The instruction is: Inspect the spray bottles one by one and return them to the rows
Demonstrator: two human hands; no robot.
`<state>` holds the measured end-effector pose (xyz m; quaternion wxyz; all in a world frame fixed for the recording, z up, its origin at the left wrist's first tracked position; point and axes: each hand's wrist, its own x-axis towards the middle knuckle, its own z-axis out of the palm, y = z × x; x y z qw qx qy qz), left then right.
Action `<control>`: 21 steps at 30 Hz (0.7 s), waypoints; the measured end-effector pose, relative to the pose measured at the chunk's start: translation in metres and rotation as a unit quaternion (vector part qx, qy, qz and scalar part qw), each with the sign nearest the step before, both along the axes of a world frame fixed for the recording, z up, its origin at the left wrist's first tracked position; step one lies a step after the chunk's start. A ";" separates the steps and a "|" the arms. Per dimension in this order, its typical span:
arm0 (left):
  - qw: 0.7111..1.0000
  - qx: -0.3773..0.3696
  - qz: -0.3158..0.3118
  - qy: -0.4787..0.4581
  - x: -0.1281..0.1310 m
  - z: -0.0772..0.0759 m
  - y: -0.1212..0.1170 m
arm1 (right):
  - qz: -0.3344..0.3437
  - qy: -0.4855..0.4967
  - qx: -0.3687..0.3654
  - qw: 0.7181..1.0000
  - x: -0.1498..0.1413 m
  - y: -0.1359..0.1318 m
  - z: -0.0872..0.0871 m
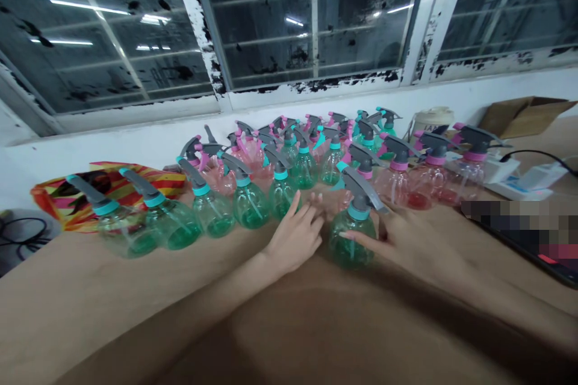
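My right hand [397, 237] is wrapped round the body of a green spray bottle [352, 249] with a turquoise collar and grey trigger head. The bottle stands upright on the table, its base near the wood. Just left of it, my left hand [298, 231] holds nothing, its fingers apart and slightly bent. Its fingertips are close to another green spray bottle [280, 192]. A row of green bottles with turquoise collars, among them one nearby [250, 207], runs to the left. Pink spray bottles [398, 183] with pink collars stand to the right.
More pink and green bottles crowd behind, against the wall under the windows [311, 18]. A colourful bag [158, 183] lies at left. On the right are a cardboard box [519, 117], a white tub [433, 117], a white power strip [515, 187] and a dark phone-like device [506, 237].
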<state>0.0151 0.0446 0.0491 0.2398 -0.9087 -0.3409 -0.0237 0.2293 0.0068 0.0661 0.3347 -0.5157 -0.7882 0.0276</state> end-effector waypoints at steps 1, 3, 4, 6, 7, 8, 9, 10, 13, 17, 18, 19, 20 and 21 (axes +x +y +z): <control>1.000 -0.015 0.004 -0.022 -0.001 0.000 -0.011 | 0.007 -0.022 -0.014 1.000 0.001 -0.001 0.001; 0.978 -0.151 0.006 -0.144 -0.004 0.000 -0.034 | 0.021 -0.056 -0.042 0.997 0.003 -0.005 0.003; 0.960 -0.204 0.020 -0.191 -0.006 -0.001 -0.045 | 0.029 -0.060 -0.055 0.996 0.004 -0.009 0.004; 0.922 -0.283 0.045 -0.260 -0.007 -0.002 -0.065 | 0.054 -0.059 -0.081 0.993 0.004 -0.017 0.006; 0.903 -0.318 0.046 -0.284 -0.007 -0.003 -0.072 | 0.073 -0.055 -0.091 0.992 0.004 -0.022 0.006; 0.887 -0.340 0.043 -0.308 -0.007 -0.004 -0.079 | 0.096 -0.049 -0.090 0.990 0.004 -0.026 0.007; 0.873 -0.356 0.043 -0.330 -0.006 -0.005 -0.084 | 0.119 -0.042 -0.077 0.989 0.005 -0.030 0.007; 0.861 -0.369 0.045 -0.347 -0.005 -0.006 -0.087 | 0.139 -0.033 -0.053 0.988 0.005 -0.032 0.007; 0.842 -0.382 0.055 -0.376 0.001 -0.008 -0.094 | 0.171 -0.001 0.019 0.985 0.009 -0.034 0.008; 0.838 -0.389 0.019 -0.382 0.015 -0.008 -0.097 | 0.231 0.127 -0.039 0.964 0.008 -0.032 0.013; 0.837 -0.392 0.005 -0.381 0.019 -0.008 -0.097 | 0.246 0.167 -0.076 0.952 0.007 -0.033 0.014; 0.837 -0.396 -0.007 -0.379 0.023 -0.008 -0.096 | 0.255 0.205 -0.113 0.938 0.004 -0.033 0.014; 0.837 -0.397 -0.016 -0.376 0.027 -0.009 -0.095 | 0.258 0.239 -0.150 0.924 0.001 -0.034 0.014; 0.840 -0.395 -0.022 -0.371 0.028 -0.010 -0.093 | 0.256 0.270 -0.180 0.911 -0.001 -0.035 0.013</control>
